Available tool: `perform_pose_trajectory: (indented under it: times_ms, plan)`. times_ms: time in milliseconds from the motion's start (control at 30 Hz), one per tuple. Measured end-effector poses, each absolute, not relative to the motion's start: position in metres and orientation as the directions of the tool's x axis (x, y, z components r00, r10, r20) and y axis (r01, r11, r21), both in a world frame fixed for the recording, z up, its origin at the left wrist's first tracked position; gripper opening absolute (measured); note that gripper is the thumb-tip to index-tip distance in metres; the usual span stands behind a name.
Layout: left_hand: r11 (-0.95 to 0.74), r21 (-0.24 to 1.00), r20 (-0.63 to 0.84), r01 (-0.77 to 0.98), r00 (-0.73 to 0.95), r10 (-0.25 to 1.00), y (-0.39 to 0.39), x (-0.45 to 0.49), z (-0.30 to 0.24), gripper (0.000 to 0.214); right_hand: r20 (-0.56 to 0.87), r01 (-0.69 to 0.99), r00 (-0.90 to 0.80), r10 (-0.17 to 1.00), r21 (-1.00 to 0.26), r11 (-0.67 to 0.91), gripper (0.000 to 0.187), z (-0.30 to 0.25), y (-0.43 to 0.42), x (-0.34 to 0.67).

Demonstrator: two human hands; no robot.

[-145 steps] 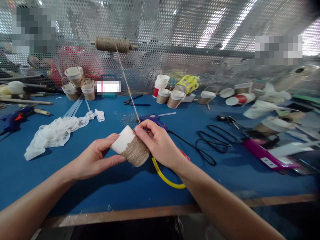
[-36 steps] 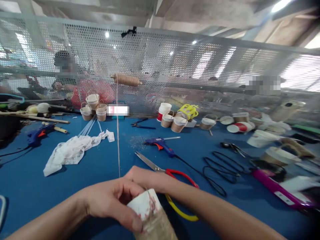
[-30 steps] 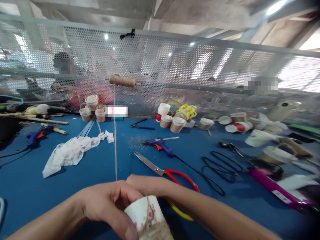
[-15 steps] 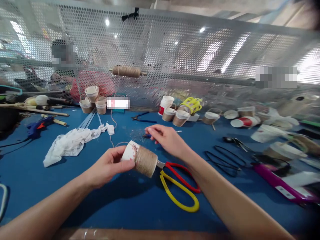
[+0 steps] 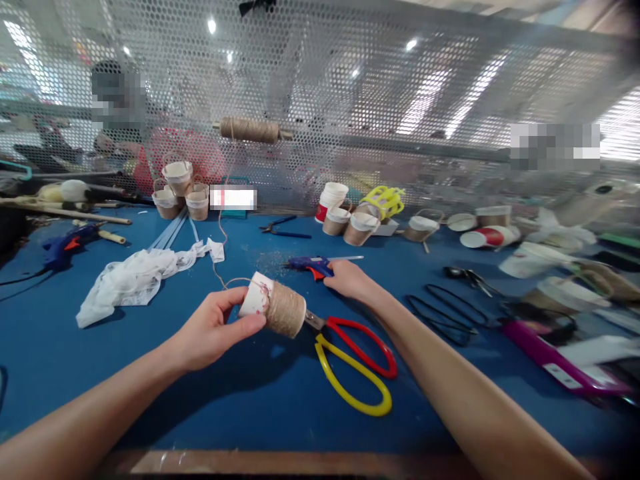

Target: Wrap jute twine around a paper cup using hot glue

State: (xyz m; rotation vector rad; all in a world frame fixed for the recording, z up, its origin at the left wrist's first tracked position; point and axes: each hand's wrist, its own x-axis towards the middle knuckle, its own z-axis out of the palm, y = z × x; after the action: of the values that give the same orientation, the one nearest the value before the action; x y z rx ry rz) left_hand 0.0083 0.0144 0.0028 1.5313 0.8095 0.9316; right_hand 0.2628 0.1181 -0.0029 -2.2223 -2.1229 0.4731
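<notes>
Twine-wrapped cup [image 5: 278, 308] hides the blade tips of the scissors [image 5: 336, 325].

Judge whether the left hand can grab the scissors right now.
Probably not: the left hand holds the twine-wrapped cup, which hides part of the scissors, though their handles lie uncovered.
</notes>
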Motion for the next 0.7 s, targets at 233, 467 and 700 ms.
perform_pose_trajectory:
  times_ms: [233, 467, 700]
  plan:
    - [-0.175, 0.985, 0.160, -0.005, 0.429, 0.889, 0.015, 0.007, -0.001, 0.018, -0.050, 0.809, 0.069, 0.996, -0.582, -0.085, 0.030, 0.014, 0.093, 0.260]
    - [-0.322, 0.931, 0.244, 0.171, 0.365, 0.899, 0.016, 0.004, -0.003, 0.017, -0.001, 0.450, -0.130, 0.991, -0.891, 0.058, 0.022, 0.049, 0.029, 0.246]
    - [-0.320, 0.902, 0.223, 0.288, 0.323, 0.920, 0.021, 0.002, 0.000, 0.018, 0.180, 0.564, -0.236, 0.955, -0.775, 0.285, 0.019, 0.037, 0.003, 0.230]
